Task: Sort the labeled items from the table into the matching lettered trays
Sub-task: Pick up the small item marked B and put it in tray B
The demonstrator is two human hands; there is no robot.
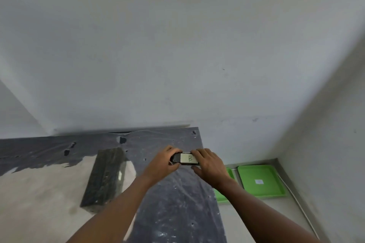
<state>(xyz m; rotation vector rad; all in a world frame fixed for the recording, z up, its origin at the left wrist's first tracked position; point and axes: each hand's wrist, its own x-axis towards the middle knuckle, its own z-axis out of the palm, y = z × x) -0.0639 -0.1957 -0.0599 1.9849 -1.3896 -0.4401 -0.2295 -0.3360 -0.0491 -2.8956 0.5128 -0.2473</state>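
Observation:
A small dark block (185, 159) with a white label marked "B" is held above the far right part of the dark table (177, 203). My left hand (166, 161) grips its left end and my right hand (207, 163) grips its right end. On the floor to the right lies a green tray (260, 180) with a small white label at its middle; the letter is too small to read. A second green tray (220, 195) shows partly behind my right forearm.
A long dark rectangular block (105, 177) lies on the table left of my hands. The table's plastic cover is torn in places. A white wall stands close behind, a side wall at right, and a white cable (296, 201) runs along the floor.

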